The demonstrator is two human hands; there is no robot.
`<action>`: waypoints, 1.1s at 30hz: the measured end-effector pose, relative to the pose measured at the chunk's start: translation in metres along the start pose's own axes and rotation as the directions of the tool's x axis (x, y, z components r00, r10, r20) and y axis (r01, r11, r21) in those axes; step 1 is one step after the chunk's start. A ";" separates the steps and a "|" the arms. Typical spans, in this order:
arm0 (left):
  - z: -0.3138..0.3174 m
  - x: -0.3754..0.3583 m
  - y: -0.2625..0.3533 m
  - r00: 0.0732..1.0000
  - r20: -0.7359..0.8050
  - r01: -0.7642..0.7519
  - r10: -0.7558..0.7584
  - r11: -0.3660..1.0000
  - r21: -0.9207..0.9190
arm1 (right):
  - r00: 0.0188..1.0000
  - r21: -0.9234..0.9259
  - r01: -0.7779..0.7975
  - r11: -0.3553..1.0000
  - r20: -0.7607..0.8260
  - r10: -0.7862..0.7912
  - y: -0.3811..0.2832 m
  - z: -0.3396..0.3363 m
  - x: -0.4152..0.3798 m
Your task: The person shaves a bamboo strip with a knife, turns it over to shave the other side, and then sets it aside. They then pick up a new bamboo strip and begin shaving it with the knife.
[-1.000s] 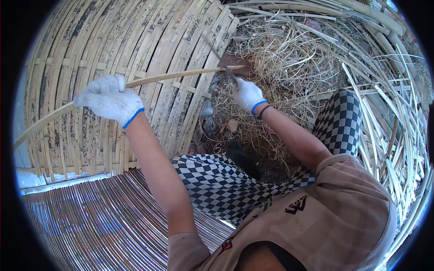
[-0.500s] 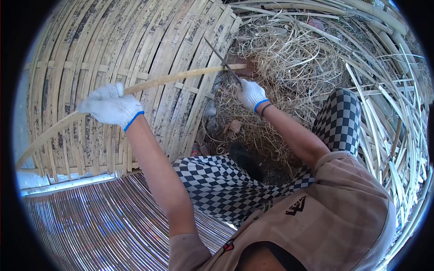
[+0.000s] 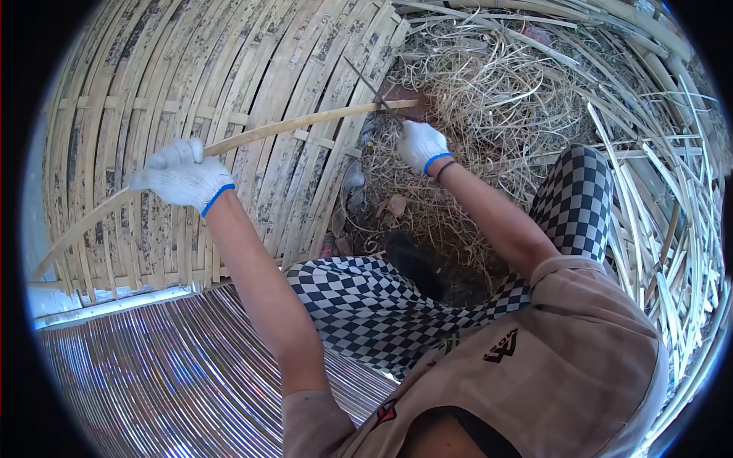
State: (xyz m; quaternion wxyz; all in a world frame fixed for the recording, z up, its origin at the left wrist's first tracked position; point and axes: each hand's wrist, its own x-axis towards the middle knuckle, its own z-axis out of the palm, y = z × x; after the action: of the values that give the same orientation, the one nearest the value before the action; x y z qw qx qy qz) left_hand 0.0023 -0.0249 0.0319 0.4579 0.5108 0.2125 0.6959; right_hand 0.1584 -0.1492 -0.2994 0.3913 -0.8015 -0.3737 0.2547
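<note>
My left hand (image 3: 182, 174), in a white knit glove with a blue cuff, is closed around a long, pale bamboo strip (image 3: 282, 125). The strip bows from the lower left up to the right, past the edge of a woven bamboo panel. In a matching glove, my right hand (image 3: 424, 145) is closed on the handle end of a knife (image 3: 369, 85) with a long, thin, dark blade. The blade points up and left and crosses the strip near its right end. Gloved fingers hide the handle.
The woven bamboo panel (image 3: 183, 69) fills the upper left. Curly bamboo shavings (image 3: 496, 99) heap on the ground at upper right. Split bamboo strips (image 3: 641, 206) lie along the right side. A ribbed mat (image 3: 183, 374) spreads at lower left, and a dark shoe (image 3: 412, 263) shows below me.
My right hand and the knife have shifted slightly up and left along the strip. My left hand keeps its hold, moving only a little.
</note>
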 end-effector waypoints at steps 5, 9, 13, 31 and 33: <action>-0.004 0.000 -0.004 0.999 0.034 -0.021 0.022 0.999 -0.025 | 0.939 -0.052 0.327 0.944 -0.091 -0.330 -0.054 -0.009 -0.026; -0.013 0.002 -0.006 0.999 0.033 -0.024 0.023 0.999 0.022 | 0.993 0.061 -0.048 0.997 -0.101 0.054 0.035 0.025 -0.003; 0.000 -0.006 -0.004 0.999 -0.040 -0.033 0.034 0.999 0.020 | 0.956 -0.048 -0.293 0.955 0.008 0.293 0.087 0.045 0.005; -0.034 0.023 -0.001 0.880 0.457 0.227 -0.132 0.961 -0.161 | 0.995 -0.111 0.021 0.994 -0.091 -0.032 0.018 0.013 -0.004; -0.030 0.022 -0.002 0.916 0.385 0.185 -0.113 0.971 -0.155 | 0.997 -0.101 0.026 0.995 -0.073 -0.033 -0.005 0.003 -0.010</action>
State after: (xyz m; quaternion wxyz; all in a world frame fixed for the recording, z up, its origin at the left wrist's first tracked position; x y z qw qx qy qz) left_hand -0.0251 0.0002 0.0302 0.5879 0.5706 0.0933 0.5658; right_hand 0.1482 -0.1539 -0.2959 0.3680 -0.8233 -0.3831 0.1999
